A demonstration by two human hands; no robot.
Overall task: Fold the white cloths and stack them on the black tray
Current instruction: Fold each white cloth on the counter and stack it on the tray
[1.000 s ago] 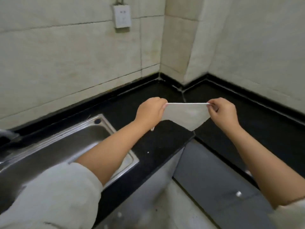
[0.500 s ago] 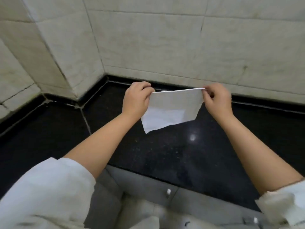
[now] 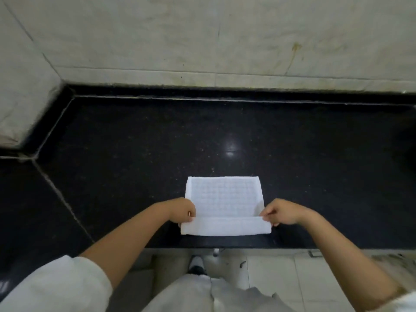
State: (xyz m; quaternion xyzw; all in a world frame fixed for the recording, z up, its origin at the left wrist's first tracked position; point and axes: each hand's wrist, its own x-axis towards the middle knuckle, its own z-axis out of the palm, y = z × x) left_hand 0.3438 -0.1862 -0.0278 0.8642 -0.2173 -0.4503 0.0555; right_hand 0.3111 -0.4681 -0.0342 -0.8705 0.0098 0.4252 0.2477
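Cloth down, fold beginning

Lowered from mid-air, the white cloth (image 3: 225, 199) is now lying on the black worktop (image 3: 135, 154), lower centre. Left hand (image 3: 183, 210) and right hand (image 3: 281, 211) are pinching its near corners, folding that edge over. No tray is showing.

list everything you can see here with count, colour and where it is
cloth: one, white with a woven grid, flat on the counter near its front edge, its near edge folded over
counter: one, black speckled stone, fills the middle of the view
wall: pale tiles, behind the counter and round the left corner
floor: pale tiles, below the counter's front edge
shoe: one, grey and white, on the floor
trousers: pale, bottom centre
sleeves: two, white, bottom corners
left hand: pinches the folded edge's left end
right hand: pinches the folded edge's right end
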